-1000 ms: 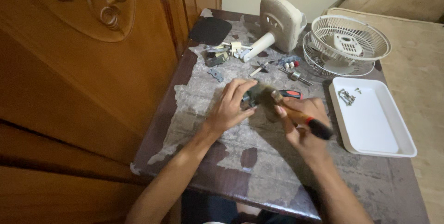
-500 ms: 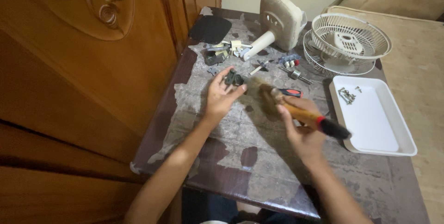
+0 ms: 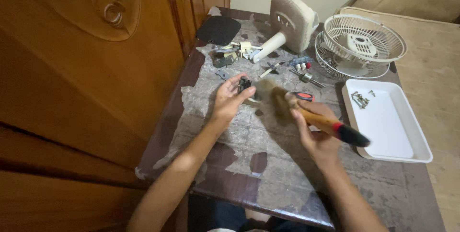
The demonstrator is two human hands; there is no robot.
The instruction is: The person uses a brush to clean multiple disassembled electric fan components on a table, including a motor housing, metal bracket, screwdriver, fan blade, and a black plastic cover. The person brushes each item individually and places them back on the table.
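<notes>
A worn dark table (image 3: 268, 184) with its surface peeling in pale patches fills the middle of the view, its left edge close against a carved wooden panel (image 3: 86, 69) and its right edge beside a beige cushioned seat (image 3: 431, 69). The near half of the table lies bare down to the front edge, while the far half is crowded. At the far right corner two white fan grilles (image 3: 362, 45) sit nested, one overhanging the edge, and beside them a cream fan base (image 3: 290, 19) lies tipped over. A white rectangular tray (image 3: 388, 126) rests along the right edge with a few screws (image 3: 358, 99) in its far corner. A black pad (image 3: 218, 30) lies at the far left corner, with small metal parts (image 3: 230, 55) scattered just in front. The right hand (image 3: 314, 126) is clenched around a brush (image 3: 326, 123) with a wooden handle and black end; its blurred bristles reach toward the left hand (image 3: 230, 99), which grasps a small dark part (image 3: 245, 84) at its fingertips, raised over the table's middle. A red-and-black screwdriver handle (image 3: 302, 96) lies just behind the right hand.
</notes>
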